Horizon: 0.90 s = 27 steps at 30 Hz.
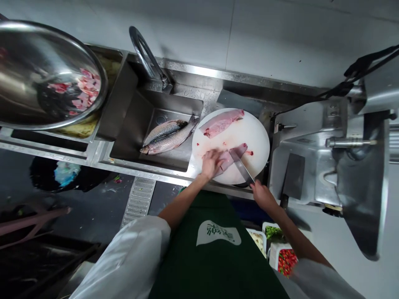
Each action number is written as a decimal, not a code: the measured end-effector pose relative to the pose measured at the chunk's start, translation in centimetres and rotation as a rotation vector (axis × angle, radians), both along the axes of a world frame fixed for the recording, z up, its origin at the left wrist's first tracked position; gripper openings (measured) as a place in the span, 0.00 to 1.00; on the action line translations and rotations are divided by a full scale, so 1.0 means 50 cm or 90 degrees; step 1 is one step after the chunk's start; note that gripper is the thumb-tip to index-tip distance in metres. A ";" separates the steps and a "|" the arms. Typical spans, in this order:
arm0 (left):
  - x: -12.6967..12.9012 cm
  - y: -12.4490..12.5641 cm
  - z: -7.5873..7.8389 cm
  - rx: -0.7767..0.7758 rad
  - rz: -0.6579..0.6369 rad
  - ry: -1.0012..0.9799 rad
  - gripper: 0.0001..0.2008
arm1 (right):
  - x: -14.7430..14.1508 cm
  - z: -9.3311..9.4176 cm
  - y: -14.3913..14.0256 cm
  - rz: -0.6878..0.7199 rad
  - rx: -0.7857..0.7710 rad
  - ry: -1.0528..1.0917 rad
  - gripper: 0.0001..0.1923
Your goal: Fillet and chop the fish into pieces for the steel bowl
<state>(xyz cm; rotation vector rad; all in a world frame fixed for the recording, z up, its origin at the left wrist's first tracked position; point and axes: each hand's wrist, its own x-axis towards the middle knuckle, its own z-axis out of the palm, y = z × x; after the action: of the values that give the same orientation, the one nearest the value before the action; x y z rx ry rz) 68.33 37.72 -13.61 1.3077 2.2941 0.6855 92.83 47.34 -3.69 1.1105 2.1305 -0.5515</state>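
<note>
Your left hand (212, 163) lies flat, fingers curled down, on the near fish fillet (232, 155) — pressing it to the round white cutting board (255, 133) so it cannot slide under the blade. Your right hand (262, 194) is closed round the handle of the knife (241, 166), held low at the board's near edge, so the blade runs up and across the fillet at a slant, just beside your left fingers. That angle looks suited to slicing the flesh thin rather than chopping straight down (a judgement from the tilt, not something certain).

The second fillet (222, 122) lies at the far side of the board, well apart from the blade, which keeps it out of the way. Two whole fish (166, 137) lie side by side in the steel sink (131, 124) just left of the board, under the tap (146, 54).

Counted: two fillets on the board, two whole fish in the sink, one knife in hand, one cleaver (292, 176) lying on the steel surface to your right. One big steel bowl (18, 74) stands high to the left, holding pink cut pieces — too many and too blurred to count. Small tubs (282, 253) of chopped green and red sit by your right forearm; I see at least three.
</note>
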 end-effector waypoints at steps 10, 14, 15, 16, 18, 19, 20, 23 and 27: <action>-0.079 -0.087 0.025 0.023 0.073 -0.404 0.07 | 0.163 0.046 -0.039 0.035 0.007 -0.028 0.11; -0.137 -0.143 0.054 0.156 0.239 -0.550 0.16 | 0.101 0.024 -0.073 0.073 -0.052 0.031 0.12; -0.151 -0.147 0.063 0.188 0.271 -0.553 0.18 | 0.076 0.014 -0.080 0.078 -0.068 0.049 0.12; -0.163 -0.145 0.071 0.222 0.294 -0.552 0.19 | 0.049 0.005 -0.084 0.074 -0.077 0.061 0.12; -0.172 -0.124 0.080 0.291 0.329 -0.569 0.22 | -0.001 -0.008 -0.083 0.041 -0.064 0.067 0.13; -0.168 -0.109 0.079 0.322 0.349 -0.588 0.23 | -0.021 -0.010 -0.078 0.021 -0.049 0.066 0.13; -0.161 -0.095 0.074 0.347 0.370 -0.609 0.25 | -0.037 -0.009 -0.073 0.007 -0.037 0.063 0.14; -0.122 -0.076 0.047 0.291 0.401 -0.654 0.26 | -0.061 0.000 -0.058 -0.006 -0.022 0.049 0.16; -0.095 -0.103 0.023 0.001 0.312 -0.474 0.19 | -0.059 0.006 -0.057 -0.014 0.010 0.020 0.18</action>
<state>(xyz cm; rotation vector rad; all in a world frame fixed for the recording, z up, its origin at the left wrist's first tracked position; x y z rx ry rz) 63.59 32.56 -12.45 0.3504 1.9519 1.1012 89.88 44.47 -3.39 1.1431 2.1550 -0.5669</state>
